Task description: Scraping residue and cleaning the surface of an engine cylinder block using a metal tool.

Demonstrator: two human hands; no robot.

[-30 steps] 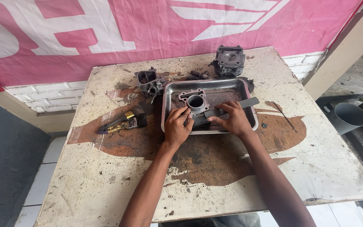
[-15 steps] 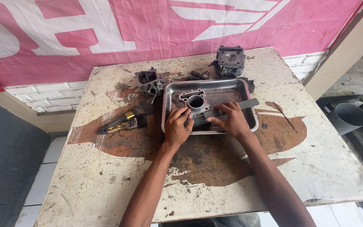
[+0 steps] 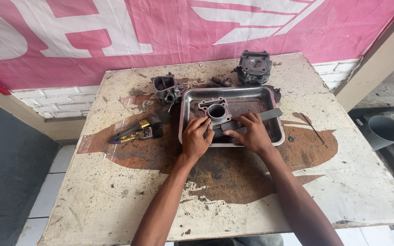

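A finned engine cylinder [image 3: 216, 114] lies in a shallow metal tray [image 3: 274, 136] on a stained wooden table. My left hand [image 3: 195, 139] grips the near left side of the cylinder. My right hand [image 3: 250, 133] presses a flat grey strip-like tool [image 3: 270, 115] against the cylinder's side; the strip reaches out over the tray's right rim.
A brush with a brass ferrule [image 3: 135, 132] lies left of the tray. A small engine housing [image 3: 166, 89] and a dark cylinder head [image 3: 254, 67] sit behind the tray. A pink banner hangs on the wall. A grey pipe [image 3: 384, 131] lies on the floor at right.
Both hands stay on the cylinder in the tray with only slight shifts of the fingers; nothing else has moved.
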